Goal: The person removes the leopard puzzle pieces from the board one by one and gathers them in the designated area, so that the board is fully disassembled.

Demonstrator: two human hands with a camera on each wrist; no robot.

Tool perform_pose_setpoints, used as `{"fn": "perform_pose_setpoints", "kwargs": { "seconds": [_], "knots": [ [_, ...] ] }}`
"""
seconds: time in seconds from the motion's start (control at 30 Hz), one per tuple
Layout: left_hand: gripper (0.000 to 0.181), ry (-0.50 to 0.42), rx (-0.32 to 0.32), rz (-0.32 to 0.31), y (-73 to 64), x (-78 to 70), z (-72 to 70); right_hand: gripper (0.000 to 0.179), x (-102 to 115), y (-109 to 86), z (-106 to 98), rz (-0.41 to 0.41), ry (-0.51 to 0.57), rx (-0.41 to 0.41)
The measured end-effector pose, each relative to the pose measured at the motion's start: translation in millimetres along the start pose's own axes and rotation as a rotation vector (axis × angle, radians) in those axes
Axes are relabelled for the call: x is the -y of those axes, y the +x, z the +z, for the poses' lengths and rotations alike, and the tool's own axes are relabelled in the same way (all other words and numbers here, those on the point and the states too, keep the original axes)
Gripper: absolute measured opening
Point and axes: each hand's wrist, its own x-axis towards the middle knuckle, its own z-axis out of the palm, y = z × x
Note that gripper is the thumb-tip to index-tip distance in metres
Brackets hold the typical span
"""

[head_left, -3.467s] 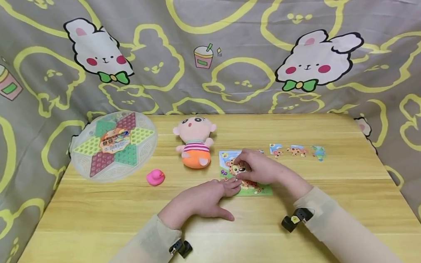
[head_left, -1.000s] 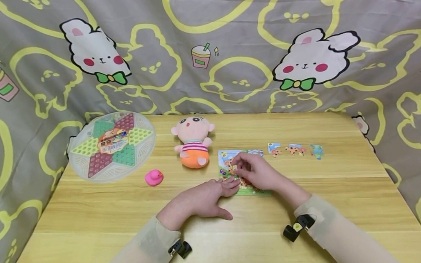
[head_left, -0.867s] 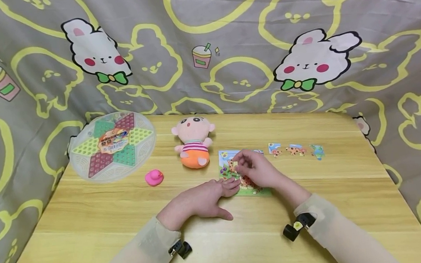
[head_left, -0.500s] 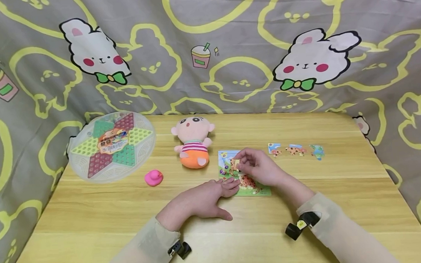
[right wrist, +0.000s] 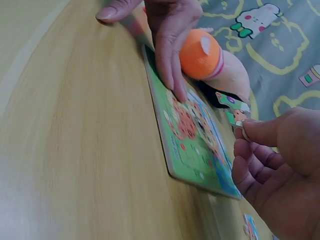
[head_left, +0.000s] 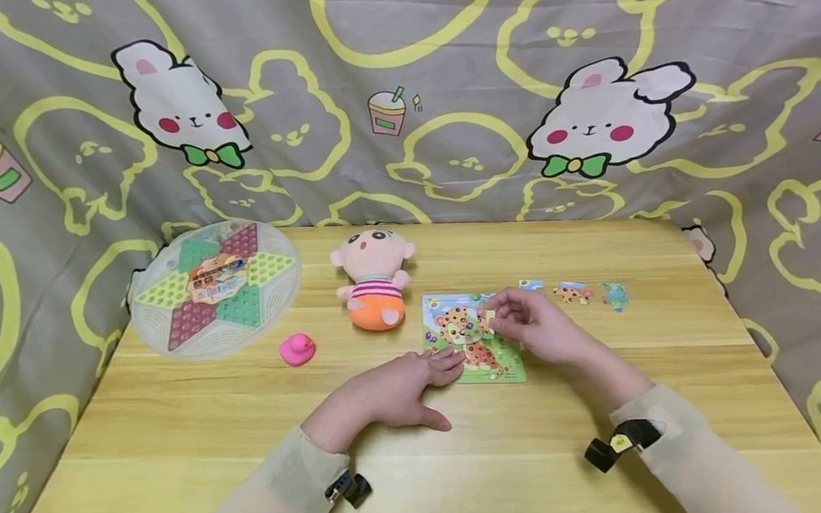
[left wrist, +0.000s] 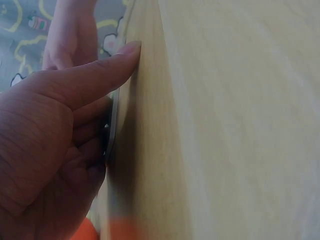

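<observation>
A jigsaw board (head_left: 505, 375) with a spotted leopard picture lies flat on the wooden table. My left hand (head_left: 403, 389) rests on its left side, fingers extended, thumb spread toward me over the table. Between thumb and fingertips my right hand (head_left: 540, 328) pinches a small jigsaw piece (right wrist: 239, 114), held over the board's right side. The leopard's head and body show on the board. Behind the right hand are loose jigsaw pieces: one (head_left: 530, 284) partly covered by the hand, a spotted one (head_left: 572, 293) and a blue-green one (head_left: 615, 295).
A plush doll (head_left: 373, 286) in orange shorts lies behind and left of the board. Further left are a pink rubber duck (head_left: 297, 349) and a round Chinese checkers board (head_left: 218, 285). A patterned curtain (head_left: 462, 170) closes off the table's back and sides.
Earlier, my right hand was over the leopard's head. It has moved right with the pinched jigsaw piece, uncovering the head. My left hand has stayed on the board.
</observation>
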Motion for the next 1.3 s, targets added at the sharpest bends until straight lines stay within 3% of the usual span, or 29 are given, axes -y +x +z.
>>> {"fn": "perform_pose_setpoints", "kwargs": {
  "seconds": [0.4,0.67,0.9,1.3],
  "knots": [
    [0.088,-0.012,0.008,-0.015,-1.2,-1.7,0.1,0.023,-14,-24.9,-36,0.015,-0.042,-0.034],
    [0.087,-0.043,0.012,-0.027,-3.8,-0.8,1.3,0.023,-28,-35.1,-54,0.098,-0.083,-0.069],
    [0.087,-0.033,0.014,-0.032,-4.0,-1.2,0.2,0.022,-32,-35.8,-56,0.112,-0.125,-0.076],
    [0.089,0.004,0.005,-0.011,-1.6,-2.1,-1.6,0.014,-31,-31.0,-52,0.092,-0.369,-0.182]
  ]
}}
